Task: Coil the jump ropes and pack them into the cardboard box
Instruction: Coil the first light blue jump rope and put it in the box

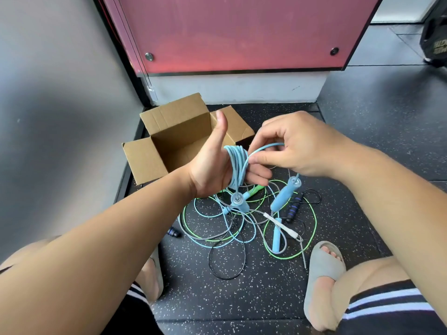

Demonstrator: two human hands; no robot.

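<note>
Blue jump rope [238, 163] wraps the left hand [212, 170] — fingers curled on it; the right hand [297, 146] pinches its strand.

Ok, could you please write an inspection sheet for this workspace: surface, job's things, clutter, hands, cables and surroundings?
Surface: black speckled rubber floor.
Job's things: open brown cardboard box, no rope visible inside; light blue jump rope coiled round the left hand; tangle of green, grey, black and blue ropes on the floor.
Clutter: nothing seen.
Grippers: left hand grips the coil, thumb up; right hand pinches the rope's free part.
Cables: nothing seen besides ropes.
Surroundings: red wall panel, black bag far right.
</note>
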